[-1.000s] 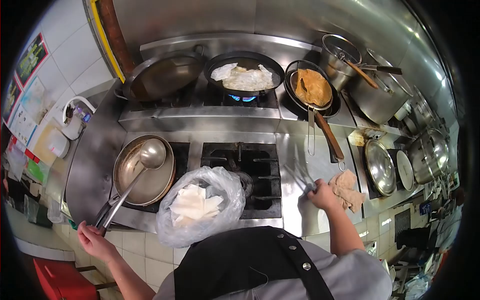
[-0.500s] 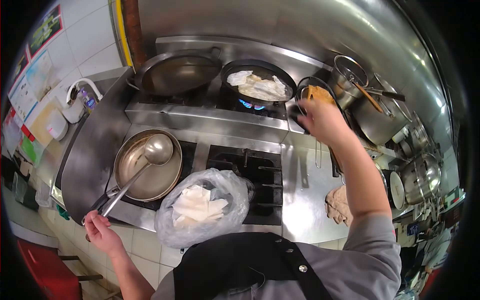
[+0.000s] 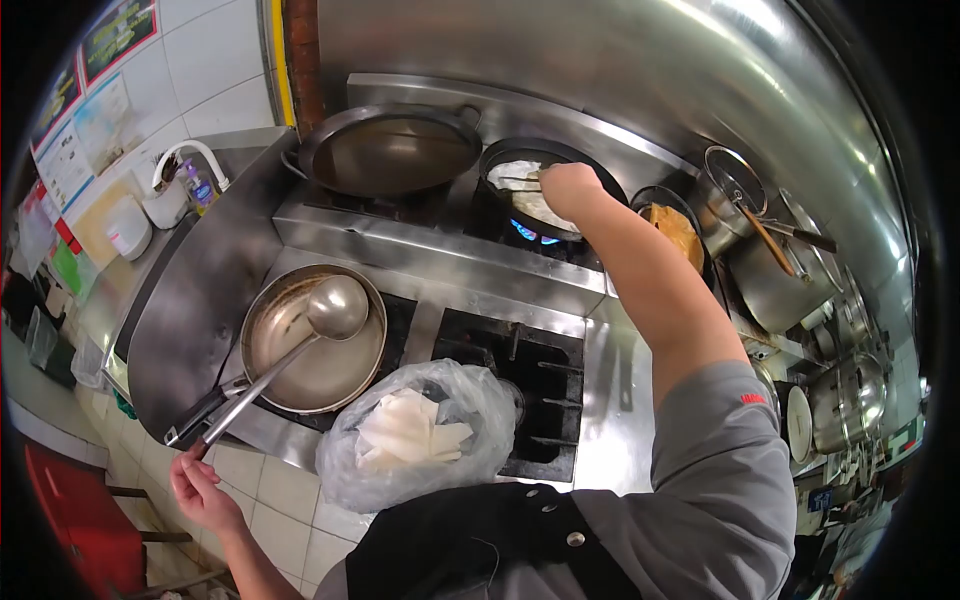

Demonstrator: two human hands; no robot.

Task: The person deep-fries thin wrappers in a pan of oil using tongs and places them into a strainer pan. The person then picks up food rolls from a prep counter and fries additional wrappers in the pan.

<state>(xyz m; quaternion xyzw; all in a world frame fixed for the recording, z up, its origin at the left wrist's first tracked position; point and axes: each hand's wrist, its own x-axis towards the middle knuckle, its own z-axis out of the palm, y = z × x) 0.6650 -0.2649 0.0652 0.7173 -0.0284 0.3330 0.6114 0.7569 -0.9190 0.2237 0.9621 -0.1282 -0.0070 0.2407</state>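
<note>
My left hand (image 3: 208, 492) is closed around the end of the long handle of a ladle (image 3: 338, 307), whose metal bowl rests in a pan (image 3: 290, 375) at the front left. At the rear burner, my right hand (image 3: 572, 190) grips thin, dark two-pronged tongs (image 3: 518, 184), partly hidden by the fingers. Their tips touch pale, thin sheets of food (image 3: 545, 209) lying in a black frying pan (image 3: 497, 222). Blue flame burns beneath that pan. Between my arms, a clear plastic bag (image 3: 350, 485) holds a stack of pale, thin sheets (image 3: 405, 430).
A large wok (image 3: 390, 150) with dark liquid sits at the back left. Brown fried food (image 3: 675, 236) lies in a black-rimmed holder right of the frying pan. Metal pots (image 3: 775, 270) stand farther right. A faucet (image 3: 205, 158) is at the left.
My right hand has moved left from the fried food to the frying pan, where the tongs now show at the sheets. My left hand keeps its place at the ladle handle.
</note>
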